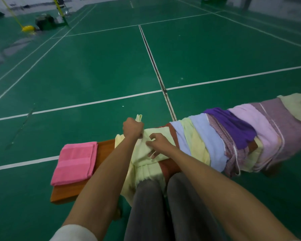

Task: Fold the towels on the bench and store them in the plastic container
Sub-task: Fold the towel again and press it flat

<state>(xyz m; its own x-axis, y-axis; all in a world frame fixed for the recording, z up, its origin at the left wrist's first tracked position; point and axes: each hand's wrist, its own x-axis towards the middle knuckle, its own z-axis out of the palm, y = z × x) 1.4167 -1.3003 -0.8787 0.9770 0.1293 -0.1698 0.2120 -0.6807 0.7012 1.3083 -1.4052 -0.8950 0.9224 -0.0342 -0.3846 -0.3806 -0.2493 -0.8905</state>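
Yellow towel (142,150) on bench (106,148), left hand (132,128) fisted gripping its corner, right hand (157,142) pinching a fold

Left hand (132,129) grips yellow towel (156,134) corner — right hand (157,144) pinches fold; pink towel (75,162) beside.

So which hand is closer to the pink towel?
Left. The left hand grips the yellow towel just beside the folded pink towel; the right hand holds that yellow towel farther away.
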